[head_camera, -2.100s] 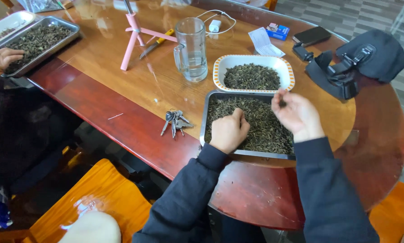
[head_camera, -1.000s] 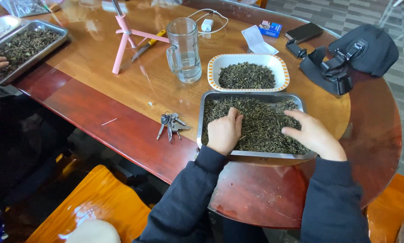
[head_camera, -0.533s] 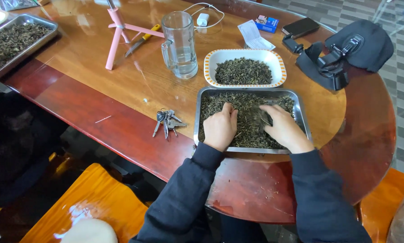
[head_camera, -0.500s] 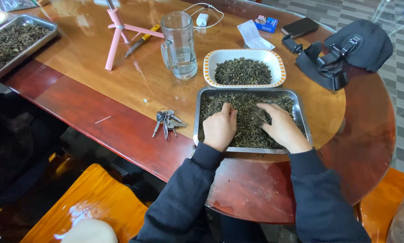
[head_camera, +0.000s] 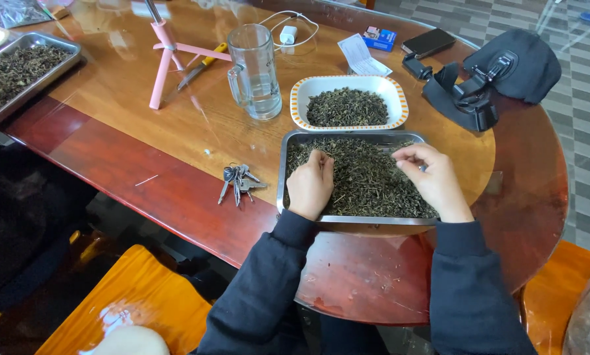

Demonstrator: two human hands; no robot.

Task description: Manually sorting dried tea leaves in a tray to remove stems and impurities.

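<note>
Right hand (head_camera: 433, 181) raised a little over the metal tray (head_camera: 295, 139), fingertips pinched narrow — perhaps on a small piece, too tiny to tell. Left hand (head_camera: 310, 186) resting knuckles-up on the dried dark leaves (head_camera: 367, 181) filling the tray, fingers curled loosely into them. Just beyond the tray, a white orange-rimmed dish (head_camera: 347, 82) heaped with the same leaves. Left of the tray, a bunch of keys (head_camera: 237, 181) on the wooden table (head_camera: 144, 125). Farther back — a glass mug (head_camera: 252, 62) and a pink tripod (head_camera: 167, 56). At far left, a second tray (head_camera: 19, 72) of leaves.
</note>
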